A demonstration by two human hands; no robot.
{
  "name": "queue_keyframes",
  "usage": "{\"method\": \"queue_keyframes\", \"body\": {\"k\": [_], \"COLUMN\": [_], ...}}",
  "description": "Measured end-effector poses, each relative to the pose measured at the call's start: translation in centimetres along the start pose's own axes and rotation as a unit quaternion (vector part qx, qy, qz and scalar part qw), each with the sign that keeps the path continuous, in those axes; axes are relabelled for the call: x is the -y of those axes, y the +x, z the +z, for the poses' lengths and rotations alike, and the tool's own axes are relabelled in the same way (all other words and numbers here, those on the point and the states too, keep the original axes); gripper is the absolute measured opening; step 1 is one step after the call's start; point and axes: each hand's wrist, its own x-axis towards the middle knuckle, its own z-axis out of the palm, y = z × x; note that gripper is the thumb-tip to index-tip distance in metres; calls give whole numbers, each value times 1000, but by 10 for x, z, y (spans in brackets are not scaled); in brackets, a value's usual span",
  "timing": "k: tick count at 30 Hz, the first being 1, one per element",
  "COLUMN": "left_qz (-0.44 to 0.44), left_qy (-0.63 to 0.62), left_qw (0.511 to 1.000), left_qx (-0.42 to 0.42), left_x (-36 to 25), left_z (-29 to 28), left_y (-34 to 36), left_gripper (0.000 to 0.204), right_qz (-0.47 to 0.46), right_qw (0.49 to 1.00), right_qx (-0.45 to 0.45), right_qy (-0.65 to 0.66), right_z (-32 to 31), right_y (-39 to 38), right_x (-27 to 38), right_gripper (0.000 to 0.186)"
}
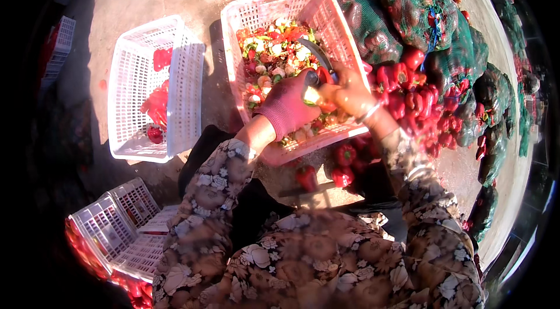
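Observation:
My left hand [289, 105], in a pink glove, is closed on a red pepper [326, 75] with a pale cut part showing near my thumb. My bare right hand [350, 96] is closed beside it, gripping a curved blade [315, 52] that rises above the pepper; its handle is hidden. Both hands are over a pale pink slotted basket [251, 5] holding pepper trimmings [274, 46], white cores with green stems and red bits.
A white basket [122, 93] with some red pieces stands left. Green mesh sacks [420, 5] and loose red peppers [408, 99] lie right. Several peppers [344, 157] lie below the pink basket. Tipped white crates [111, 227] sit lower left.

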Motion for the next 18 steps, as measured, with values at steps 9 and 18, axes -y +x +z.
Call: {"method": "queue_keyframes", "body": {"k": [9,18], "left_qz": [16,-113], "left_qy": [-395,-44], "left_qw": [919,977], "left_qx": [19,175], "left_x": [20,109], "left_z": [-21,8], "left_y": [-5,-25], "left_gripper": [27,49], "right_qz": [-61,-141], "right_qw": [961,934], "right_qx": [-128,31], "right_qy": [238,327], "right_z": [5,88], "right_y": [15,47], "right_x": [-58,84], "right_gripper": [32,30]}}
